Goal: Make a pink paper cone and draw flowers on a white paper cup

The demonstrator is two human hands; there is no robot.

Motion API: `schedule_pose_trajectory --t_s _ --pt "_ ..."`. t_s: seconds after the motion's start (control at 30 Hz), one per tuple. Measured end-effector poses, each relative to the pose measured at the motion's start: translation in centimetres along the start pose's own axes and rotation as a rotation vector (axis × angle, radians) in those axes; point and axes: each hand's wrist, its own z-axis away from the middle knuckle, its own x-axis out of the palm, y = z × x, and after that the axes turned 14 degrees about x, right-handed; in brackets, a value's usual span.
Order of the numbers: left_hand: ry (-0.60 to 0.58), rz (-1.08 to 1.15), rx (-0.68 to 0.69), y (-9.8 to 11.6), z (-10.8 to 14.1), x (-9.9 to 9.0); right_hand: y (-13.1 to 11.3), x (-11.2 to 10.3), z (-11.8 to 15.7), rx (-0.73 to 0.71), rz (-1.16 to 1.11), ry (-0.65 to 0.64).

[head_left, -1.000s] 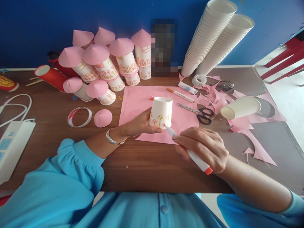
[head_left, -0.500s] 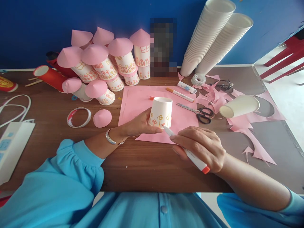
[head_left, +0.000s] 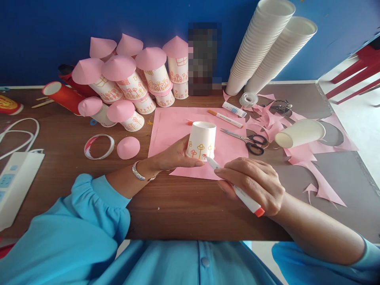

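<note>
An upside-down white paper cup (head_left: 202, 136) with orange and yellow flowers drawn round its lower part is held in my left hand (head_left: 175, 156), fingers wrapped behind it and thumb along its rim. My right hand (head_left: 257, 184) grips a white marker (head_left: 246, 198) with an orange end, its tip at the cup's lower edge. Beneath the cup lies pink paper (head_left: 169, 122). On that paper are black-handled scissors (head_left: 245, 138) and a second marker (head_left: 225, 118), with a glue tube (head_left: 234, 109) at its upper right edge.
Decorated cups with pink cone tops (head_left: 118, 68) stand at the back left. Two tall cup stacks (head_left: 259, 43) lean at the back right. Pink scraps (head_left: 323, 178) and a cup (head_left: 299, 133) lie on the right. A tape roll (head_left: 99, 147) and power strip (head_left: 18, 186) are left.
The marker in my right hand has shifted slightly right along the cup's lower edge. A small red mark now shows near its tip. My left hand holds the cup almost unchanged.
</note>
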Motion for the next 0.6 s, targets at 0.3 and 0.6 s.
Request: schedule_pose_trajectory --t_s 0.3,0.6 --pt "-0.005 -0.009 -0.001 0.22 -0.08 0.09 -0.04 -0.14 -0.22 -0.018 0.014 -0.012" --pt "-0.02 0.012 0.016 0.03 0.02 -0.03 0.04 -0.17 -0.19 -0.012 0.02 -0.018"
